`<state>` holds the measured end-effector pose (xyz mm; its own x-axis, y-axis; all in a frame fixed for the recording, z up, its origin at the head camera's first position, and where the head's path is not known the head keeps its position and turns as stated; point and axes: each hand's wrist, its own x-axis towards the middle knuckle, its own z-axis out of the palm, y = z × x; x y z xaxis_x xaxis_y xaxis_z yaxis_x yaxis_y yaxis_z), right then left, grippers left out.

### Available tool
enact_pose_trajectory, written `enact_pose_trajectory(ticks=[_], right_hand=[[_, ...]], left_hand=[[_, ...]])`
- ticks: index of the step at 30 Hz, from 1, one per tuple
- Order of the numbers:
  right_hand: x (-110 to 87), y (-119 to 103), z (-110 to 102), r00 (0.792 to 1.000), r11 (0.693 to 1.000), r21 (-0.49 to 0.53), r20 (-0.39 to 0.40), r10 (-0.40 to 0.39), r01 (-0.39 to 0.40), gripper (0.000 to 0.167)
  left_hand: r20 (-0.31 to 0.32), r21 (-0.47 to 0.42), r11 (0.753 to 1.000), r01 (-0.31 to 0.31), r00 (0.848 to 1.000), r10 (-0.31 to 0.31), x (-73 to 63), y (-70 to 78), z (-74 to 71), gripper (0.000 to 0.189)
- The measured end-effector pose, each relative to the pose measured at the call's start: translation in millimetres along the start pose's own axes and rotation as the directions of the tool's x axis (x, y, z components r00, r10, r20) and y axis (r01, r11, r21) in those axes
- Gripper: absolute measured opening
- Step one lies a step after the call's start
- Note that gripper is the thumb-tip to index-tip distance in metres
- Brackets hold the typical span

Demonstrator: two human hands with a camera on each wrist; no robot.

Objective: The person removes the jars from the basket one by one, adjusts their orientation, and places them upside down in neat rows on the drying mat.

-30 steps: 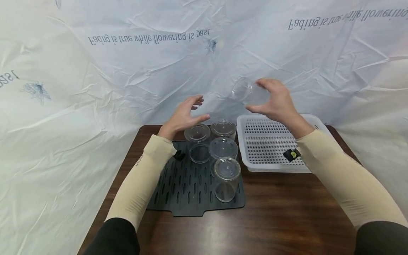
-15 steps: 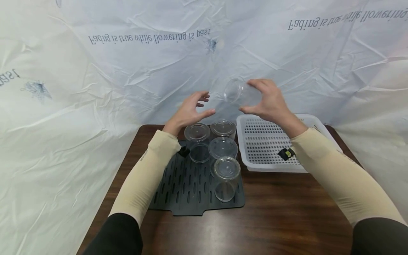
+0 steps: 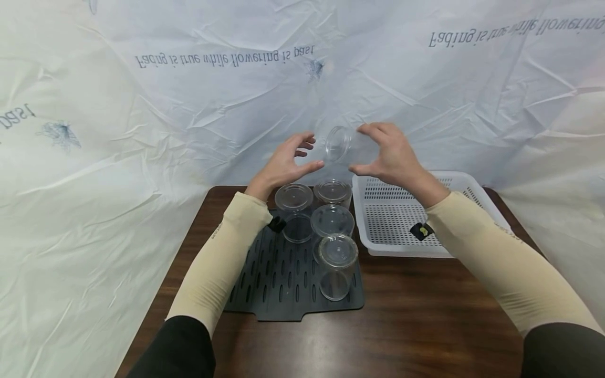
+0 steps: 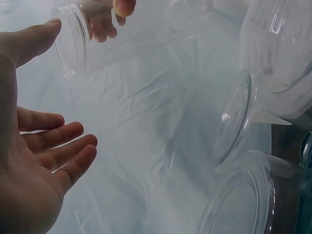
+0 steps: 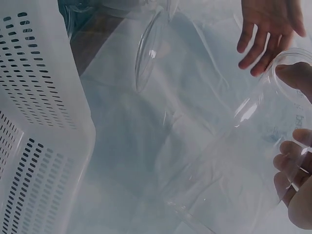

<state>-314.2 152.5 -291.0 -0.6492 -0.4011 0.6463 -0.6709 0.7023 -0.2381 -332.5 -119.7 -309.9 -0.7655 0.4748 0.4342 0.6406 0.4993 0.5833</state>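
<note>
My right hand (image 3: 394,155) holds a clear, see-through jar (image 3: 337,144) up in the air above the table, thumb on one side and fingers round the other. The jar lies tilted, its round ringed end towards my left hand (image 3: 285,160). That hand hovers with spread, relaxed fingers; in the left wrist view its thumb overlaps the jar's ringed end (image 4: 73,41), and I cannot tell whether they touch. In the right wrist view the jar's clear body (image 5: 243,141) stretches down and left from my right hand.
Several clear jars stand upright close together below my hands, the nearest jar (image 3: 336,270) on a dark slotted mat (image 3: 279,302). To their right sits a white perforated basket (image 3: 366,231) on the brown wooden table (image 3: 425,315). A white printed sheet (image 3: 227,105) hangs behind.
My right hand has moved left and slightly down with the jar. The left hand has moved right and a little up, narrowing the gap. The standing jars and basket have stayed put.
</note>
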Motion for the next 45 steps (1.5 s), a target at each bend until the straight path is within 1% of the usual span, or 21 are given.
enact_pose_trajectory(ticks=[7,13,19,23,30,35,38,45], right_hand=[[1.8,-5,4,0.999,0.999,-0.019,0.02,-0.026,0.027,0.081],[1.1,-9,7,0.998,0.997,-0.035,0.023,-0.065,0.066,0.081],[0.9,-11,13,0.991,0.99,-0.049,0.01,-0.13,0.13,0.08],[2.0,-13,16,0.986,0.983,-0.068,0.001,-0.168,0.168,0.08],[3.6,-17,16,0.986,0.981,-0.1,0.023,-0.166,0.168,0.081],[4.2,-20,17,0.985,0.976,-0.13,0.035,-0.171,0.174,0.081],[3.4,-21,18,0.985,0.976,-0.135,0.043,-0.167,0.172,0.081],[1.6,-21,21,0.987,0.977,-0.139,0.042,-0.157,0.162,0.079]], left_hand=[[0.002,-0.026,1.0,-0.014,1.0,0.014,2.0,2.2,2.6,0.078],[0.001,-0.045,0.999,-0.028,1.0,0.028,2.5,3.8,5.2,0.077],[0.008,-0.055,0.998,-0.029,1.0,0.029,2.2,4.5,6.4,0.076],[0.01,-0.059,0.997,-0.04,0.999,0.041,2.4,5.3,6.7,0.077],[0.009,-0.05,0.998,-0.046,0.999,0.046,2.6,8.0,5.9,0.077],[0.013,-0.079,0.995,-0.053,0.998,0.055,1.4,9.5,5.1,0.07],[0.016,-0.09,0.994,-0.058,0.998,0.06,1.2,8.8,5.7,0.065],[0.006,-0.093,0.992,-0.081,0.997,0.082,0.2,6.3,7.9,0.063]])
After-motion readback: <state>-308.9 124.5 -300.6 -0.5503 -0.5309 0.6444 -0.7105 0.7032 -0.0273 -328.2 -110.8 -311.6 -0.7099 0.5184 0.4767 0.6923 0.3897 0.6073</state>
